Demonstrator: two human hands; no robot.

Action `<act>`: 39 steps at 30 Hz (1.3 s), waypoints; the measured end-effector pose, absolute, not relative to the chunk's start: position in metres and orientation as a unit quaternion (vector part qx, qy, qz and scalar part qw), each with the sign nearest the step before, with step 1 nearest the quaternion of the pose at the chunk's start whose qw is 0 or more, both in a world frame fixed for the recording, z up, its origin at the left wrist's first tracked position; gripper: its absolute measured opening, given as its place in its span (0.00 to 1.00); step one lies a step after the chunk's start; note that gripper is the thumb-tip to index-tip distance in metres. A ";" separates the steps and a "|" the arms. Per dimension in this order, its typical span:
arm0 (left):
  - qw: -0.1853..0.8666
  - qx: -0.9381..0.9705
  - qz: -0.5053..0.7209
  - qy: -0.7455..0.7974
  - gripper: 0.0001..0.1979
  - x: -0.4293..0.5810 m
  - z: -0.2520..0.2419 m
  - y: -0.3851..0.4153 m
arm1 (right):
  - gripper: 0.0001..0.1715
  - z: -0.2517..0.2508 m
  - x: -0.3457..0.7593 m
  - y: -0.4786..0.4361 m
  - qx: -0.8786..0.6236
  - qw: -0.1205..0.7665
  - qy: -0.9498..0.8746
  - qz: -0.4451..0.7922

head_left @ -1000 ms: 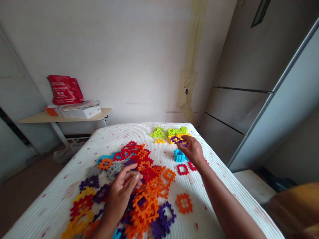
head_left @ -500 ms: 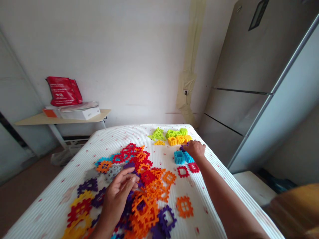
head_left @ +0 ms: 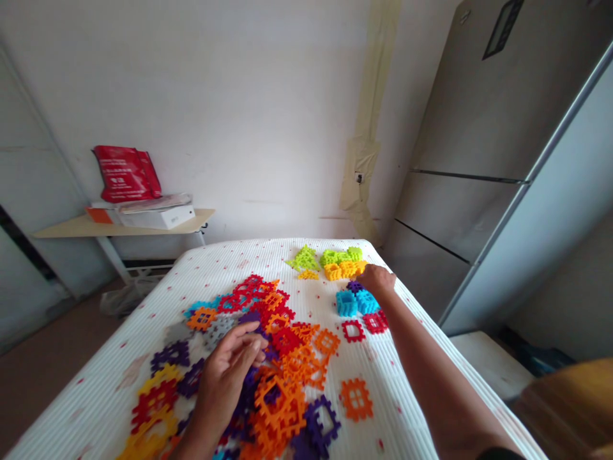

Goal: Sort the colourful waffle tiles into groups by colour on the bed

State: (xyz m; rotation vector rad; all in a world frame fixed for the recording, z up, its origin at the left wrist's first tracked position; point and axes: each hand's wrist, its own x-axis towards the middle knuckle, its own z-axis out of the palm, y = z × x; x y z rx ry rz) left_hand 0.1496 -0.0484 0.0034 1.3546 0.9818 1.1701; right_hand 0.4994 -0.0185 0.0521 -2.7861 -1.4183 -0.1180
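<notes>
My left hand hovers over a heap of plastic interlocking tiles, its fingers loosely curled, thumb apart, nothing visible in it. Under and around it lie orange tiles, a purple tile and red tiles. My right hand reaches to the far right of the table, at the end of a yellow row of tile blocks. Its fingertips are turned away and mostly hidden. Just left of it sits a small purple piece, with blue blocks in front.
Lime green tiles and green blocks stand at the back. Red square tiles and a lone orange tile lie at right on the white cloth. A fridge stands beyond the table's right side.
My right hand has drawn slightly back from the purple piece, which now shows more fully beside the blue blocks. My left hand has stayed put. The view has shifted a little.
</notes>
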 end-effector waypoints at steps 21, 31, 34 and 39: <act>0.450 0.588 0.469 0.482 0.22 0.127 0.022 -0.049 | 0.19 0.092 0.505 0.008 -0.829 -0.070 -0.553 -0.051; 0.240 0.677 0.422 0.553 0.14 0.048 0.051 -0.057 | 0.15 0.102 0.483 -0.072 -0.826 0.132 -0.532 -0.129; 0.232 0.712 0.376 0.546 0.12 0.028 0.038 -0.068 | 0.16 0.088 0.499 -0.082 -0.820 0.157 -0.530 -0.147; 0.220 0.748 0.333 0.530 0.07 0.004 0.019 -0.089 | 0.18 0.082 0.521 -0.077 -0.811 0.214 -0.516 -0.173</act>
